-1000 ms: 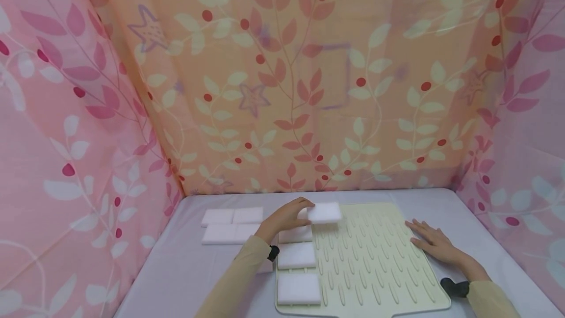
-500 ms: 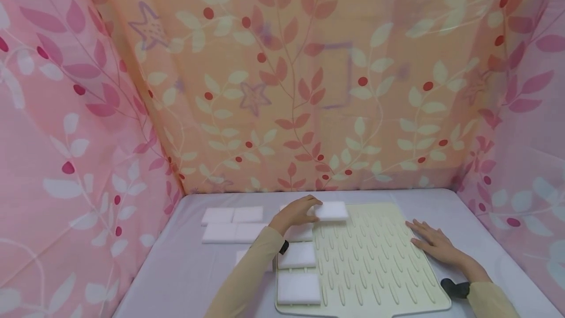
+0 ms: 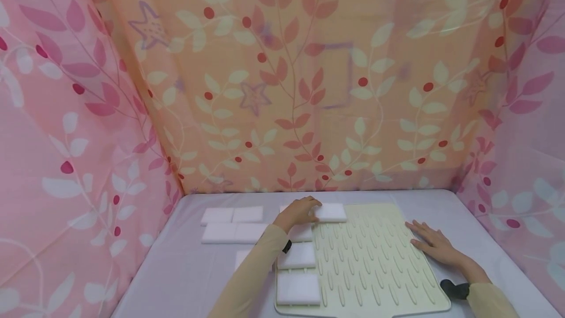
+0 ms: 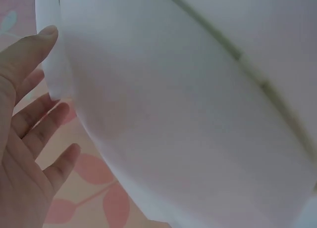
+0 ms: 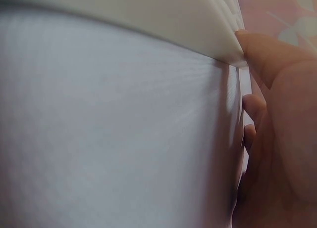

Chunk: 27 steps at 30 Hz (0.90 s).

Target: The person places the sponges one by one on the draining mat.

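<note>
My left hand [image 3: 298, 212] pinches the left edge of a flat white foam square [image 3: 332, 213] at the far edge of a pale yellow-green ridged mat [image 3: 366, 259]. In the left wrist view, thumb and fingers [image 4: 37, 134] sit at the end of a white piece. Down the mat's left side run more white squares; the nearest one [image 3: 298, 289] lies at the front left corner, and the far ones are partly covered by my left hand. On the mat's right edge rests my right hand [image 3: 434, 245], fingers extended; in the right wrist view its thumb [image 5: 267, 55] touches the rim.
Left of the mat, several white squares [image 3: 217, 233] lie in two rows on the white-covered table [image 3: 176, 278]. Another white square is partly hidden under my left sleeve [image 3: 251, 274]. Floral curtains [image 3: 300, 87] enclose the table's back and sides.
My left hand has shifted slightly right with the foam square, which now sits a little lower at the mat's far edge. The right hand has stayed in place.
</note>
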Each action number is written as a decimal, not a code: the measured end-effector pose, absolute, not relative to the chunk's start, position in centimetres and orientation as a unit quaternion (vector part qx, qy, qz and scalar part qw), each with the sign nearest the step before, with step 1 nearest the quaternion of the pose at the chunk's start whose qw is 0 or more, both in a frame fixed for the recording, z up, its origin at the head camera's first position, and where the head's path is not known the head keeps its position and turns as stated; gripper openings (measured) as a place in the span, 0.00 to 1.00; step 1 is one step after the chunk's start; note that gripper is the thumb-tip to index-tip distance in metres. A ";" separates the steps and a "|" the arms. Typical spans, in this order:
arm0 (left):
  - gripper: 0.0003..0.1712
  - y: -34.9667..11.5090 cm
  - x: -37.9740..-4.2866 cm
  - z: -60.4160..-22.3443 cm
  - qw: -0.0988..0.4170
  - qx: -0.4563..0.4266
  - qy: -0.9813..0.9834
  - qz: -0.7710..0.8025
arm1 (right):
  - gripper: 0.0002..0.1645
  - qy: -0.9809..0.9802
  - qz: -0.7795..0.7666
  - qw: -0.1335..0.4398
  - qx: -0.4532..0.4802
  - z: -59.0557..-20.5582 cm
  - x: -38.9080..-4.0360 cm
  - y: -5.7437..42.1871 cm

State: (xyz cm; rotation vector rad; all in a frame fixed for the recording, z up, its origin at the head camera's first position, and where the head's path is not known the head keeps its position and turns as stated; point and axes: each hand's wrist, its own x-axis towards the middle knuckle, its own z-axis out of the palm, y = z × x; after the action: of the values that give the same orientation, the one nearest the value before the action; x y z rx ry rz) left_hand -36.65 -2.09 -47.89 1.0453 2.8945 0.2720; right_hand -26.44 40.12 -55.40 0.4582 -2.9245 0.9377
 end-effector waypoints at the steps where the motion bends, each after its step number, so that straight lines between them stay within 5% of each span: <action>1: 0.29 -2.0 -36.7 -47.9 0.025 0.337 0.938 0.080 | 0.34 -0.942 0.302 0.019 0.147 -55.4 -26.4 40.1; 27: 0.31 -3.4 -36.5 -48.0 0.021 0.328 0.939 0.097 | 0.34 -0.937 0.313 0.022 0.153 -55.6 -26.4 40.2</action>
State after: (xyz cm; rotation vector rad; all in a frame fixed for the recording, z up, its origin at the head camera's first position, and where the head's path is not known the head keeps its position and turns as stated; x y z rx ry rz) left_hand -36.45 -3.39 -48.00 1.0165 2.9117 0.3017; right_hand -26.38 40.22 -55.64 0.4742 -2.9028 0.9712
